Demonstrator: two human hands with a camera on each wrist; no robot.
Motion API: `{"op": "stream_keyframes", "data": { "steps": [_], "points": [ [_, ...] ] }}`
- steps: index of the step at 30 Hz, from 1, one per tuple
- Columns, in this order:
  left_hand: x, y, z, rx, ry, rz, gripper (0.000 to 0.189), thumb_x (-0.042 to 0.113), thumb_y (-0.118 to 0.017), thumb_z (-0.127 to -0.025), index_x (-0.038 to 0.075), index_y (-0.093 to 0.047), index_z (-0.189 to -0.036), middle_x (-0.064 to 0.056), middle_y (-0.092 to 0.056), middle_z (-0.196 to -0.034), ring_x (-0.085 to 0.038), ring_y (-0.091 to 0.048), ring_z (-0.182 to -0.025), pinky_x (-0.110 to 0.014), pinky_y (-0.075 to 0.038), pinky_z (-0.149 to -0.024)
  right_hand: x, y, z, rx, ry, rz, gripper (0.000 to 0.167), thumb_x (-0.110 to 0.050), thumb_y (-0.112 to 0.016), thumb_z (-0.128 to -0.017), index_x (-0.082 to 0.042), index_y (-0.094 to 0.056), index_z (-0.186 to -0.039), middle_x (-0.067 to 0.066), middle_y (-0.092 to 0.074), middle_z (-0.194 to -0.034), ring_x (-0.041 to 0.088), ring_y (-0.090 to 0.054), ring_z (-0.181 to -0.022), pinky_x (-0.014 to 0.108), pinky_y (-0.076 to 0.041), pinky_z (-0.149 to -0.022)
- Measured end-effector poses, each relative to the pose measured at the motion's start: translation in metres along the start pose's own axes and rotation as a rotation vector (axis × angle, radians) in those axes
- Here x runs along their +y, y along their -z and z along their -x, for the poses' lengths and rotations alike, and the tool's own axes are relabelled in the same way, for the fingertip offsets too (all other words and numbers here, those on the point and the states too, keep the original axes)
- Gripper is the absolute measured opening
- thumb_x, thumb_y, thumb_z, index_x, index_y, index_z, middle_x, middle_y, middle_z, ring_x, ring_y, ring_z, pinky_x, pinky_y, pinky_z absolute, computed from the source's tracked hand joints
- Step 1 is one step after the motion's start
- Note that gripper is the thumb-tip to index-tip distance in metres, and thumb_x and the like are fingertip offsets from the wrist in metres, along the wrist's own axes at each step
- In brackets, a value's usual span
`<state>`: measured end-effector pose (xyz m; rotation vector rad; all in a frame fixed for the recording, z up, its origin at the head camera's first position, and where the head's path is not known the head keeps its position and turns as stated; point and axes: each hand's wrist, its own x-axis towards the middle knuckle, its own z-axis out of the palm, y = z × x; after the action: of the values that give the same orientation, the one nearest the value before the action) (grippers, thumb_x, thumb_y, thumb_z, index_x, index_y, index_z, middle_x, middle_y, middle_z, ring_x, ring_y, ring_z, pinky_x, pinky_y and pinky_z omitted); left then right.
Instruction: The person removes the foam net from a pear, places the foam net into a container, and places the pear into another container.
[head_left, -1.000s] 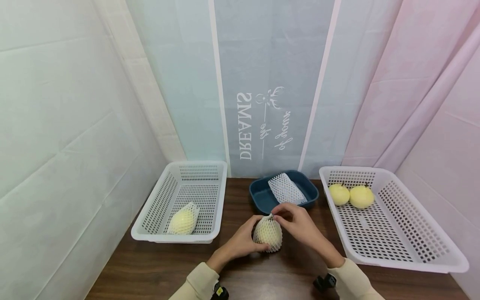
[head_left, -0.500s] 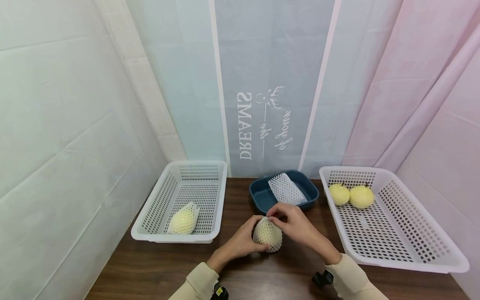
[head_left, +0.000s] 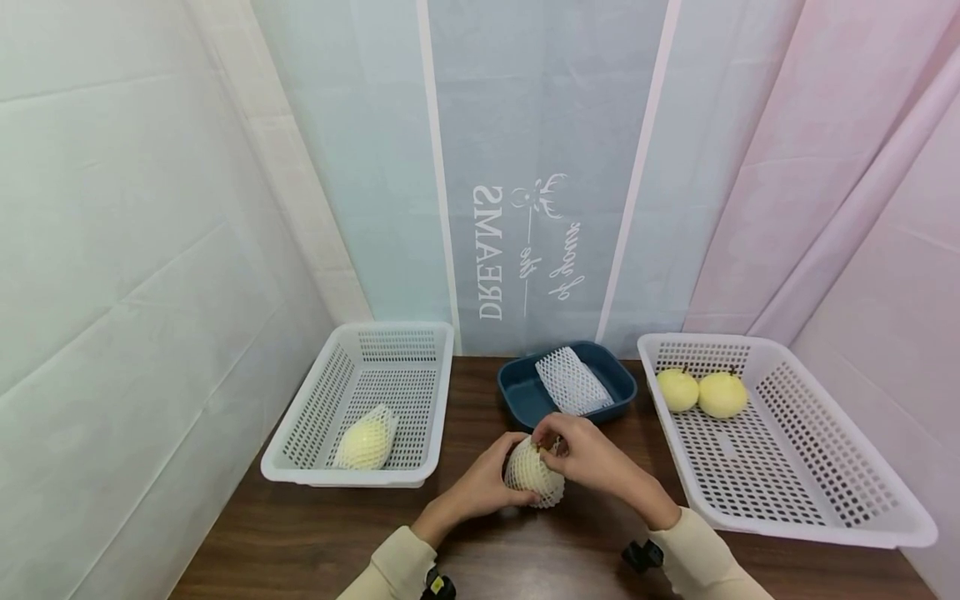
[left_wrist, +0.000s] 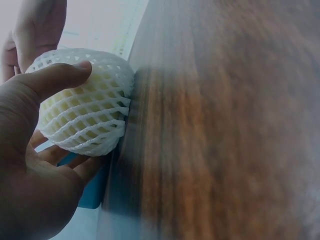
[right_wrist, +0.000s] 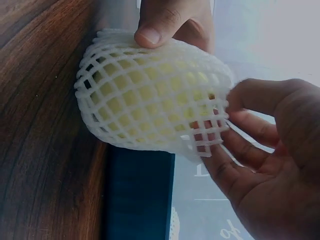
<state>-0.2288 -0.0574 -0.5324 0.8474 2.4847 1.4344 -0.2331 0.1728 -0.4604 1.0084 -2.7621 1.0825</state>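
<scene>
A yellow pear [right_wrist: 145, 95] stands on the wooden table inside a white foam net [left_wrist: 85, 120], between my hands. My left hand [head_left: 483, 483] grips its left side, thumb in front and fingers curled behind. At the net's upper end, my right hand [head_left: 592, 454] pinches the mesh edge between thumb and fingers. The pear's brown stem shows near those fingertips in the head view. In the right wrist view, loose mesh juts past the fruit and lies over the right fingers.
Behind the hands is a blue tray [head_left: 517, 400] holding flat foam nets [head_left: 573, 383]. A white basket [head_left: 348, 477] at left contains a netted pear [head_left: 366, 442]. At right, another white basket [head_left: 795, 533] holds two bare pears [head_left: 723, 395].
My right fingers have shifted slightly around the net's top, and the stem has come into view beside them. My left hand keeps its grip on the pear.
</scene>
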Motion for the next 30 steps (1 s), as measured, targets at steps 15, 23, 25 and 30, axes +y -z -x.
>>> {"op": "stream_keyframes", "data": {
  "steps": [15, 23, 25, 30],
  "points": [
    [-0.001, 0.0, 0.001, -0.02, 0.006, 0.006, 0.087, 0.024, -0.092, -0.084, 0.021, -0.043, -0.156, -0.002, -0.053, -0.153, -0.016, -0.056, -0.134, -0.034, -0.049, -0.11, -0.002, -0.008, 0.004, -0.09, -0.037, 0.144, 0.047, -0.01, -0.089, -0.082, -0.01, -0.065, -0.122, 0.001, -0.064, -0.117, 0.016, -0.064, -0.103, 0.034, -0.058, -0.084],
    [-0.004, 0.004, 0.004, -0.087, 0.005, 0.018, 0.094, 0.024, -0.088, -0.088, 0.024, -0.032, -0.163, -0.001, -0.046, -0.16, -0.018, -0.052, -0.14, -0.037, -0.047, -0.114, -0.002, -0.015, 0.007, -0.124, -0.092, 0.135, 0.061, -0.011, -0.09, -0.083, -0.007, -0.058, -0.134, 0.008, -0.063, -0.131, 0.024, -0.065, -0.116, 0.045, -0.057, -0.092],
    [-0.005, 0.006, 0.005, -0.107, 0.009, 0.024, 0.094, 0.021, -0.085, -0.089, 0.025, -0.029, -0.164, -0.002, -0.044, -0.162, -0.019, -0.051, -0.142, -0.038, -0.046, -0.114, -0.001, -0.016, 0.007, -0.126, -0.098, 0.124, 0.062, -0.01, -0.09, -0.083, -0.006, -0.057, -0.136, 0.01, -0.063, -0.132, 0.025, -0.065, -0.117, 0.046, -0.057, -0.092],
    [-0.009, 0.009, 0.007, -0.125, 0.035, 0.056, 0.09, 0.011, -0.081, -0.09, 0.024, -0.031, -0.164, -0.004, -0.043, -0.164, -0.021, -0.051, -0.143, -0.034, -0.048, -0.113, -0.001, -0.019, 0.008, -0.132, -0.104, 0.091, 0.065, -0.008, -0.09, -0.083, -0.006, -0.054, -0.137, 0.013, -0.063, -0.133, 0.026, -0.065, -0.116, 0.045, -0.057, -0.09]
  ]
}}
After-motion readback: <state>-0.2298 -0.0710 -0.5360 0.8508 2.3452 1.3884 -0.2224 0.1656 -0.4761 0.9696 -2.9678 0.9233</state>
